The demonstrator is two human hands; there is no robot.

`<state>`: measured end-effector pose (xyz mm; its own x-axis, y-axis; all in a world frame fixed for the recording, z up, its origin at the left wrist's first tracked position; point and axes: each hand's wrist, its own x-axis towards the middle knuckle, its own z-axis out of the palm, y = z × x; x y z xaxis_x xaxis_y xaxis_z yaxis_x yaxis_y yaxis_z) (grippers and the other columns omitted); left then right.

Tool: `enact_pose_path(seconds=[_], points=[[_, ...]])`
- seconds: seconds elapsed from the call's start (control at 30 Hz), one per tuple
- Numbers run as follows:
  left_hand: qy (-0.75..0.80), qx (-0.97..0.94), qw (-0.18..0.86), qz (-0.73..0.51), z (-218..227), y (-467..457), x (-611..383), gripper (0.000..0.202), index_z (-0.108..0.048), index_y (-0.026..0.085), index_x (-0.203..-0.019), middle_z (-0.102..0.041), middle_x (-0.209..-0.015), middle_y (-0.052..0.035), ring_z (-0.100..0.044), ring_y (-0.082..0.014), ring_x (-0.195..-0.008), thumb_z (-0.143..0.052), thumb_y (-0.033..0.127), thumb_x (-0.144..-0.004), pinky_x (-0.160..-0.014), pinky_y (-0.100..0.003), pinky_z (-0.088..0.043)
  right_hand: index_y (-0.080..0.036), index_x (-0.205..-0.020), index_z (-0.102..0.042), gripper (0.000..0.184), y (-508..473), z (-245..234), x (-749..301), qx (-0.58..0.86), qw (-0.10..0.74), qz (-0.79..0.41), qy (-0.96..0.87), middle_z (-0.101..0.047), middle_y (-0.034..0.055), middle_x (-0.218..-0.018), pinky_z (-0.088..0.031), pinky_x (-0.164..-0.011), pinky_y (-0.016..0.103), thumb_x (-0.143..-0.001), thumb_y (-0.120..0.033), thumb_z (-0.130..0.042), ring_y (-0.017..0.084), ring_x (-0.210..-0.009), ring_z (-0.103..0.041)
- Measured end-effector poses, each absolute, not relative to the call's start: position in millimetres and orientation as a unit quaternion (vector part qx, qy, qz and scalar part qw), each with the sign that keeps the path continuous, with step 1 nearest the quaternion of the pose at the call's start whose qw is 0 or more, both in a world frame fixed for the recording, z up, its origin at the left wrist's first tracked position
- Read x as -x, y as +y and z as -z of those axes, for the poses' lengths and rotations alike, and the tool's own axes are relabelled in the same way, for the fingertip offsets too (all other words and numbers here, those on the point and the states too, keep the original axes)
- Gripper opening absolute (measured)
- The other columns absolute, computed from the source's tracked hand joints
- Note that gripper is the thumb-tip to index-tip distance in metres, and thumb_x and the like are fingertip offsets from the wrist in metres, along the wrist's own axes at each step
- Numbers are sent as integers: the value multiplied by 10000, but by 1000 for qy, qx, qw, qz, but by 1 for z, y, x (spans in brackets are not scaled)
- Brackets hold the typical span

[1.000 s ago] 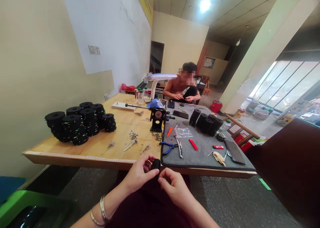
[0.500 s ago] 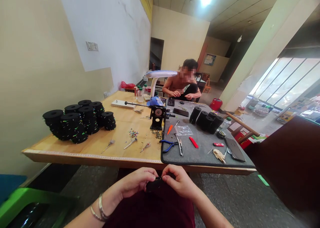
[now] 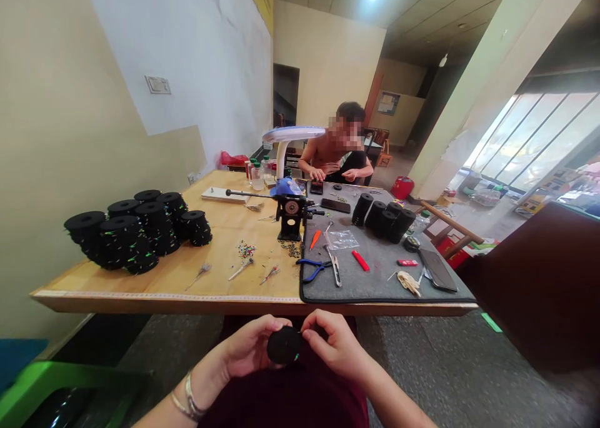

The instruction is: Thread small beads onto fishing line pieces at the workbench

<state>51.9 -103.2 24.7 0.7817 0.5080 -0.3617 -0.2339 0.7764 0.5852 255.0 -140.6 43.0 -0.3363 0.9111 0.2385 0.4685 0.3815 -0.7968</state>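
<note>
My left hand (image 3: pixel 250 347) wraps round a black round spool (image 3: pixel 284 345) over my lap, with its flat face turned up towards me. A small green bit shows on the spool's lower rim. At the spool's right edge, my right hand (image 3: pixel 334 343) pinches thumb and forefinger together; whatever is between them is too small to make out. Stacks of black foam spools (image 3: pixel 124 228) dotted with green and pale bits stand on the table's left side. Plainer black spools (image 3: pixel 384 215) stand on the grey mat (image 3: pixel 375 284).
Blue-handled pliers (image 3: pixel 313 270), thread snips (image 3: pixel 336 272), a red tool (image 3: pixel 360 260) and phones lie on the mat. A black winding device (image 3: pixel 289 215) and lamp (image 3: pixel 293 133) stand mid-table, near coloured beads (image 3: pixel 246 249). A person (image 3: pixel 335 147) sits opposite.
The spool has been turned in my left hand so its round face shows now. My right hand stays pinched close to its edge. The view has shifted slightly.
</note>
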Motion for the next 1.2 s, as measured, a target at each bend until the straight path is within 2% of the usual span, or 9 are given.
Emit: enact_pose_path(seconds=[0.17, 0.3, 0.47, 0.63, 0.8, 0.97, 1.1, 1.2], points=[[193, -193, 932, -238, -17, -104, -55, 123, -634, 138, -696, -678, -696, -49, -611, -162, -642, -579, 239, -739, -672, -285, -448, -182, -863, -629, 144, -148, -39, -250, 445, 381, -246, -772, -640, 25, -753, -408, -638, 224, -851, -162, -487, 139, -677, -564], [158, -200, 928, -271, -13, -106, -58, 165, -676, 119, -786, -713, -768, -86, -637, -183, -678, -544, 216, -764, -680, -288, -455, -194, -957, -627, 191, -153, -36, -246, 456, 407, -274, -743, -661, 38, -847, -433, -705, 230, -909, -193, -442, 149, -766, -601], [145, -191, 920, -310, -11, -109, -61, 211, -698, 80, -846, -717, -810, -106, -636, -172, -711, -541, 180, -746, -707, -282, -467, -193, -1021, -618, 183, -155, -25, -238, 481, 454, -314, -681, -676, 43, -880, -456, -711, 236, -902, -261, -497, 160, -781, -612], [140, -197, 912, -332, -7, -110, -64, 252, -708, 59, -873, -727, -896, -141, -637, -192, -782, -555, 182, -715, -741, -290, -466, -178, -960, -640, 154, -153, -15, -234, 514, 456, -316, -655, -658, 28, -799, -441, -658, 235, -842, -250, -572, 159, -717, -582], [153, -186, 900, -363, 4, -110, -68, 179, -706, 105, -785, -722, -813, -91, -626, -186, -762, -565, 146, -682, -729, -291, -455, -166, -843, -638, 105, -150, -11, -236, 531, 454, -316, -641, -656, 31, -783, -428, -649, 237, -826, -257, -588, 163, -716, -578], [159, -195, 894, -371, 6, -108, -69, 187, -698, 123, -803, -707, -824, -79, -603, -186, -768, -572, 155, -667, -729, -307, -452, -177, -867, -637, 95, -150, -12, -237, 523, 455, -323, -644, -667, 25, -807, -429, -673, 235, -830, -244, -581, 163, -743, -587], [176, -289, 867, -366, -4, -106, -68, 171, -671, 133, -838, -667, -970, -97, -573, -210, -868, -583, 222, -721, -769, -332, -452, -183, -848, -634, 61, -150, -15, -238, 530, 446, -305, -653, -655, 11, -778, -413, -631, 221, -807, -203, -595, 146, -695, -565], [261, -418, 792, -360, -11, -104, -68, 178, -645, 155, -860, -633, -888, -64, -545, -188, -813, -624, 315, -785, -681, -283, -446, -187, -836, -634, 58, -148, -17, -242, 535, 417, -270, -683, -625, 2, -738, -394, -604, 222, -785, -177, -606, 138, -657, -537]])
